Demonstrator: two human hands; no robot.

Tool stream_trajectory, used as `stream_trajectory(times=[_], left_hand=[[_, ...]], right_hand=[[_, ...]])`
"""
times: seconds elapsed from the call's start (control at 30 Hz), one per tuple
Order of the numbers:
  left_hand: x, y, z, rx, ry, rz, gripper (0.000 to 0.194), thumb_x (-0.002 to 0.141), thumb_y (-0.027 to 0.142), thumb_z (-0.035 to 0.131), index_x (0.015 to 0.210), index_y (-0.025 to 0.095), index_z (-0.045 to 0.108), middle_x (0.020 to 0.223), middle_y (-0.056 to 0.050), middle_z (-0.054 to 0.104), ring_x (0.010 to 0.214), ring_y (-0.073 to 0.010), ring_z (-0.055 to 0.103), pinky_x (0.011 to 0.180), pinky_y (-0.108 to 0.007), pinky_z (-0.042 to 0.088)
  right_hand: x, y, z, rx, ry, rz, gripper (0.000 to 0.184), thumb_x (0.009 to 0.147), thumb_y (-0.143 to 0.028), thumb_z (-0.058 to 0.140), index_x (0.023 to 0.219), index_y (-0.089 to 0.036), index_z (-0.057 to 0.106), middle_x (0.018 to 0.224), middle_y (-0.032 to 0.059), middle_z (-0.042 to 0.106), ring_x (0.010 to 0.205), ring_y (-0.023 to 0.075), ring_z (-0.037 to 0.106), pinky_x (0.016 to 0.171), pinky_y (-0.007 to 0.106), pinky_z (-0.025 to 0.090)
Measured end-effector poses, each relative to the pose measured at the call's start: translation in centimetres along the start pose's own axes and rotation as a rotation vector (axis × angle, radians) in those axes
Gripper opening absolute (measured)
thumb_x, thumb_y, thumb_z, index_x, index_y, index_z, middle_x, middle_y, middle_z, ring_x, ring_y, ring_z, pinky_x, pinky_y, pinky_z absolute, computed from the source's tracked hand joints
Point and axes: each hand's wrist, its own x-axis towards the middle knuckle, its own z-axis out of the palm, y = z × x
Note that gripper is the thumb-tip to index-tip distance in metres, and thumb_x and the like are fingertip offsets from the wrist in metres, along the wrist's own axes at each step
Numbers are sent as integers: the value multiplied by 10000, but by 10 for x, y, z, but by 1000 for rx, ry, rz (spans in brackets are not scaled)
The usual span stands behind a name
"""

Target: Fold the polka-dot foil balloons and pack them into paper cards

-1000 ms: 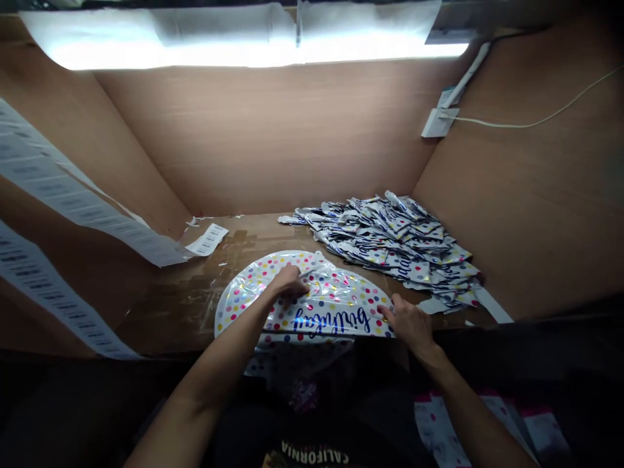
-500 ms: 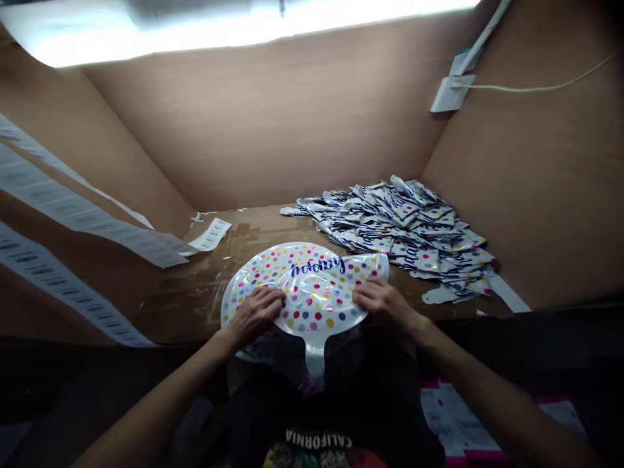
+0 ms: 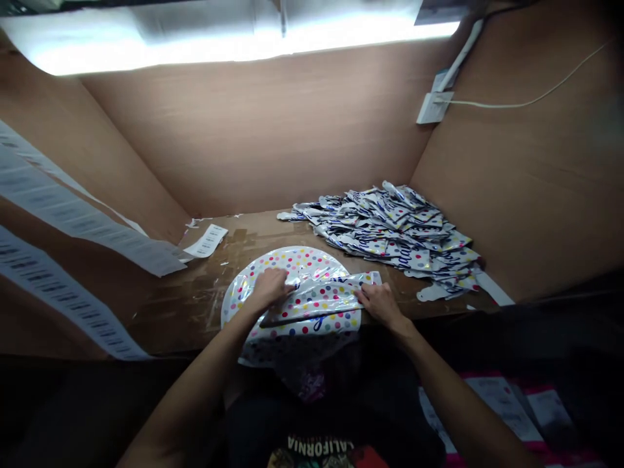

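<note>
Foil balloon (image 3: 292,279), round, white with multicoloured polka dots, lies on the table (image 3: 166,312) in front of the person, left of centre. Its near portion is folded over, forming a band whose long axis runs roughly left to right, rising slightly toward the right, with its far end pointing to the right and away from the person. The fold's near edge shows as a dark straight line. A fragment of blue script (image 3: 319,323) is visible below that line. The far part of the round body stays flat.

Left hand (image 3: 270,289) rests palm down on the fold near its middle. Right hand (image 3: 380,305) rests on the band's right portion, fingers toward the foil. Neither hand is spread wide. Whether either is gripping the foil cannot be determined.

Dotted foil (image 3: 258,351) also shows below the table edge; its connection to the balloon cannot be determined.

Table surface is brown, scuffed and marked with tape residue. Pile of folded foil balloons (image 3: 385,237) sits to the right, against the back corner. Barcode label strip (image 3: 207,240) lies at the rear left. Longer barcode sheets (image 3: 73,224) hang at left. Brown panel walls (image 3: 244,143) enclose the table, with a fluorescent light (image 3: 244,45) above and a white cable (image 3: 526,97) on the right wall.
</note>
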Motion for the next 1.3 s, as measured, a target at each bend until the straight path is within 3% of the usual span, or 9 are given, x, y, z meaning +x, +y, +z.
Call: stream_trajectory(times=[0.07,0.17,0.37,0.5,0.6,0.8,1.03,1.17,1.3], left_hand=[[21,28,-3,-104,-50,86,486,743,434,771,1151,194,664,1187,-177,717,1117,-352,643,846,-366,495],[40,62,-6,-208,-200,160,486,642,359,826,1078,188,699,978,-105,760,871,-288,701,699,-312,502],[4,65,-13,-627,-215,256,296,804,442,703,942,185,653,826,-17,720,771,-206,693,637,-256,497],[-45,61,-2,-1279,-124,187,489,734,423,827,1108,189,615,907,-28,748,783,-210,715,685,-286,555],[-72,66,11,-1483,-127,108,551,706,348,861,1181,157,658,948,-68,772,810,-219,734,744,-305,575],[-91,68,35,-1687,80,-22,359,677,258,829,1002,148,724,794,-35,749,622,-154,669,606,-249,526],[-99,54,35,-1583,218,-29,125,684,212,753,661,152,645,542,45,556,461,-54,470,440,-145,334],[-105,49,33,-1752,93,-51,385,778,474,774,1019,182,706,777,-22,713,619,-147,657,543,-232,518],[-111,50,50,-1543,-104,-4,438,688,431,896,943,134,700,774,-57,733,723,-214,722,658,-287,575]], right_hand=[[-2,2,1,14,0,4,378,1062,-416,448,869,-174,664,847,81,744,814,215,664,837,335,351],[-11,9,2,68,77,40,366,1048,-420,468,844,-179,653,823,87,726,828,247,656,851,369,390],[-34,-13,1,700,680,375,437,924,-594,621,1059,-179,623,1080,163,680,1014,307,629,896,452,507],[-23,-62,-7,1536,106,348,654,782,-639,772,1232,-202,585,1054,122,725,846,262,694,694,381,569],[-14,-84,-18,1821,-222,199,589,772,-540,833,1207,-199,629,990,93,758,762,220,706,686,345,573],[-15,-85,-39,1822,-340,67,506,800,-387,827,1246,-264,622,945,20,757,760,179,697,681,290,550],[-5,-91,-27,1688,-156,170,53,667,-238,653,644,-200,625,553,-36,545,490,102,459,465,214,352],[3,-89,-25,1523,-35,138,77,671,-219,545,662,-197,618,550,-39,507,473,90,414,436,196,292],[2,-90,-31,1623,-49,218,261,799,-359,618,1025,-234,652,700,-33,595,521,105,493,464,194,379]])
